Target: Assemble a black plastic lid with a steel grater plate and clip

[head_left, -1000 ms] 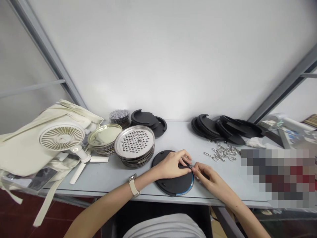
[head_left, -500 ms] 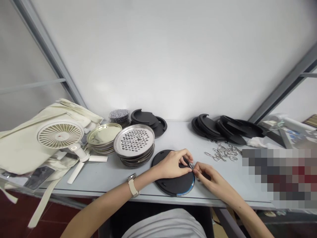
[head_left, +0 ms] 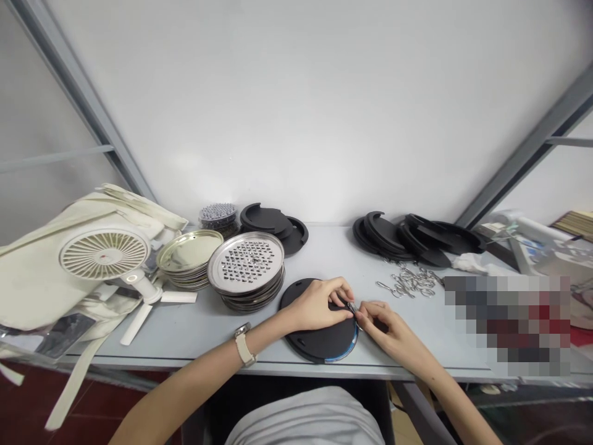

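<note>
A round black plastic disc (head_left: 324, 340) lies on the table in front of me, a blue strip showing along its near right rim. My left hand (head_left: 319, 304) rests over it, thumb and fingers closed on a small shiny metal clip (head_left: 353, 307) above the disc's right side. From the right, my right hand (head_left: 384, 324) pinches the same clip's other end with thumb and forefinger. The fingers hide part of the clip, so its full shape does not show. A loose pile of similar looped metal clips (head_left: 412, 279) lies beyond my right hand.
Left of the disc stand stacked metal grater plates (head_left: 245, 262) and gold-toned round plates (head_left: 189, 250). A spiked disc stack (head_left: 217, 213) and black rings (head_left: 273, 222) sit behind. More black rings (head_left: 384, 232) lie back right. A white fan (head_left: 105, 254) and cream bag (head_left: 41, 259) occupy the left.
The whole view has shifted slightly, so everything sits a little further left. Both hands stay together at the clip over the disc's right edge, with only small finger movement.
</note>
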`<control>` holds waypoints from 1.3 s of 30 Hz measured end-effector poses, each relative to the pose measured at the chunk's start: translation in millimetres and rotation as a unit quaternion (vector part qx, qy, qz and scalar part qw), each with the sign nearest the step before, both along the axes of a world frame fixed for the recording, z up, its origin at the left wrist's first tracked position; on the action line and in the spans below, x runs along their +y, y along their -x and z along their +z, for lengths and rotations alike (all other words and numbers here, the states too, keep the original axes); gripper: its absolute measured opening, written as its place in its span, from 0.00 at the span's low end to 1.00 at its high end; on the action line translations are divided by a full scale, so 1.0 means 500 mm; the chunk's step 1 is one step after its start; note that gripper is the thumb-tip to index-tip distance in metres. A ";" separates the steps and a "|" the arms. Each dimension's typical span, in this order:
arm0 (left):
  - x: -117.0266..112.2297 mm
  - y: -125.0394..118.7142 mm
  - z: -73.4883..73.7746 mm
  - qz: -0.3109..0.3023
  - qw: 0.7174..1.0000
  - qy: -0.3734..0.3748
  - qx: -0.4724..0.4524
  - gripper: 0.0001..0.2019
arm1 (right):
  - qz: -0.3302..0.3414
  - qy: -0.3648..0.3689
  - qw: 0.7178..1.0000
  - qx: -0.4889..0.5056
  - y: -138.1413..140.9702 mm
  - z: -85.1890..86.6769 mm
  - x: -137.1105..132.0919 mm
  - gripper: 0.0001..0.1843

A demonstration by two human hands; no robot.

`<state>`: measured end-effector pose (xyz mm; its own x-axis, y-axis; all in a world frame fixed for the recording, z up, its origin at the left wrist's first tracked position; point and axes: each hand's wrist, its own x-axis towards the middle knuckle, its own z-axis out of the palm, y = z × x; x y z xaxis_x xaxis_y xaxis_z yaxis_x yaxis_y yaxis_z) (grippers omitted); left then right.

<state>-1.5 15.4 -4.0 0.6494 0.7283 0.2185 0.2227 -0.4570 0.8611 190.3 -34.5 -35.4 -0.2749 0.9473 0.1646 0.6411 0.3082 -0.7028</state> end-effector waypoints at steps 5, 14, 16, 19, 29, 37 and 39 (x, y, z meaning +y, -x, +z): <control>0.001 0.000 -0.003 -0.011 1.000 0.005 -0.012 0.12 | 0.006 0.002 1.000 0.007 -0.002 0.005 -0.003 0.23; 0.000 0.003 0.001 0.005 0.999 -0.021 0.031 0.14 | -0.007 -0.011 1.000 -0.015 0.008 -0.001 0.007 0.26; 0.000 0.003 0.002 0.006 0.999 -0.024 0.035 0.14 | -0.006 -0.015 1.000 -0.019 0.012 0.000 0.009 0.26; -0.001 0.003 0.004 0.006 0.999 -0.024 0.033 0.13 | 0.002 -0.017 1.000 -0.017 0.012 0.002 0.011 0.25; -0.002 0.003 0.005 0.000 1.000 -0.012 0.018 0.12 | 0.014 -0.009 1.000 -0.013 0.003 -0.006 0.010 0.22; 0.000 0.001 0.001 -0.009 1.000 -0.018 0.012 0.12 | 0.020 -0.004 1.000 -0.006 0.001 -0.007 0.010 0.21; 0.002 0.000 -0.003 -0.007 1.000 -0.018 0.006 0.12 | 0.022 -0.001 1.000 -0.006 0.000 -0.007 0.009 0.20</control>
